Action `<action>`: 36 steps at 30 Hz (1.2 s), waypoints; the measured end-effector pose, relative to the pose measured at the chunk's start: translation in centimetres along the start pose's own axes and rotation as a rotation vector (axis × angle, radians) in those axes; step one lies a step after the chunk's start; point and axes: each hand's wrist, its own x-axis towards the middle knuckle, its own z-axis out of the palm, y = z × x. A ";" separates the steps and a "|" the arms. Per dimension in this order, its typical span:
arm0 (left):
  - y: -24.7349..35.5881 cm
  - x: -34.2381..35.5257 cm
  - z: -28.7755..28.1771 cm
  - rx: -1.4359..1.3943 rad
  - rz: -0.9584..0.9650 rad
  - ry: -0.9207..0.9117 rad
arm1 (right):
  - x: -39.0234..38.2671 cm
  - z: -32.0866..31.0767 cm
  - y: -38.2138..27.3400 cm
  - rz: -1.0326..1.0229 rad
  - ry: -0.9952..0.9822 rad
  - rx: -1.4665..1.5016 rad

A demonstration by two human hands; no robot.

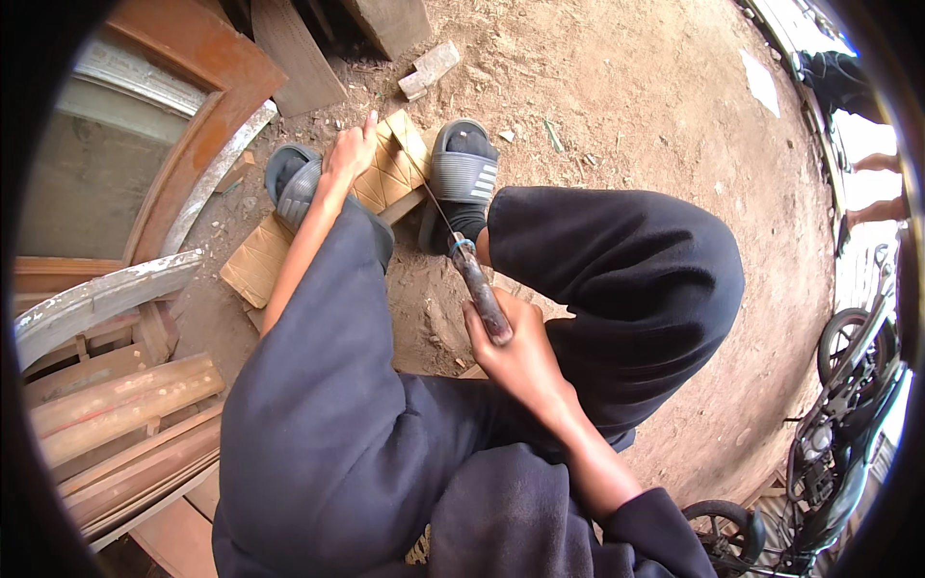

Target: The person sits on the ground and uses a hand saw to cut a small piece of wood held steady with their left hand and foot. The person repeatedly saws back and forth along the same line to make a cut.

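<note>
A tan wooden board (393,174) with crossing grooved lines lies slantwise near the ground between my feet. My left hand (351,154) presses down on it, one finger stretched out and the others curled over the board. In my right hand (511,337) is a hand tool with a worn dark handle (479,289), bound with blue at its front end. Its long thin blade (424,180), seen nearly edge-on, runs across the board to the right of my left hand. My left sandal (295,183) is over the board, and my right sandal (464,169) stands beside its far end.
A wooden frame with a panel (183,164) leans at the left, above stacked timber (135,405). A small wood block (430,70) lies on the dirt ground (617,116) ahead. A motorcycle (829,453) stands at the right; another person's legs (875,188) show at the far right edge.
</note>
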 end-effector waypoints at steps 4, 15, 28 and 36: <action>0.0 0.2 -0.5 0.012 -0.015 0.013 | -5.2 -2.3 -1.9 0.004 -0.028 -0.016; -0.2 -0.1 0.3 0.006 -0.029 -0.025 | -7.3 -3.5 -2.0 0.080 -0.016 -0.009; -1.1 0.1 0.0 -0.008 -0.041 0.007 | -6.1 -3.6 -1.5 0.035 -0.049 0.021; -0.9 0.4 0.2 0.004 -0.036 -0.001 | -6.9 -3.0 -0.7 0.061 -0.028 0.037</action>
